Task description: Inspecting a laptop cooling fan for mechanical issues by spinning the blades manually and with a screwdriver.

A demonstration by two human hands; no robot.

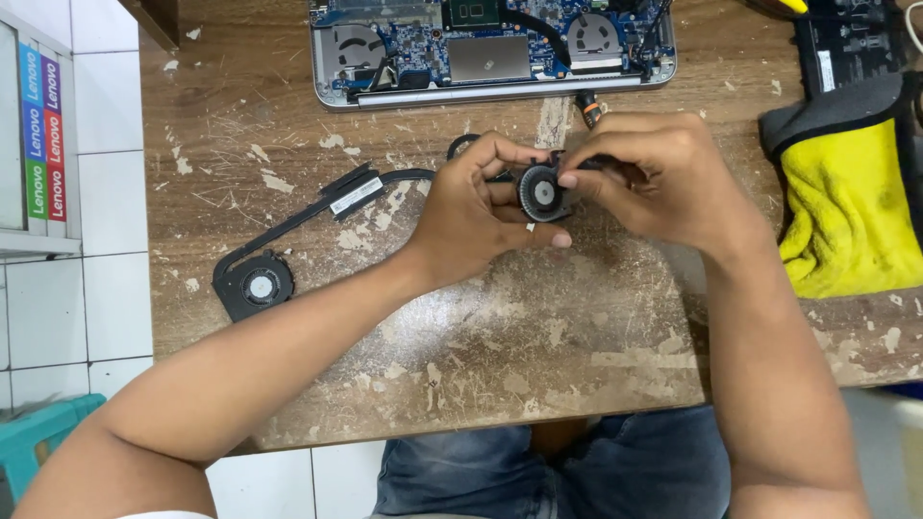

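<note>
Both hands meet just above the middle of the desk [538, 346], closed around a small round black fan [543, 192] with a pale hub. His left hand [476, 216] cradles it from below and from the left, fingers curled narrow around its ribbed rim, while the right hand [654, 178] comes in from the right, fingertips pinching its upper edge. The fan faces up toward the camera, held slightly off the worn wooden surface, squarely between the two hands, so neither is clearly nearer. Just left of the left hand lies a heat pipe assembly [317, 216], its long axis running diagonally down-left to a second fan [258, 285] flat on the desk. Beyond the hands, at the far edge, sits an opened laptop [495, 48] with its board exposed. A yellow cloth [846, 211] rests well to the right.
</note>
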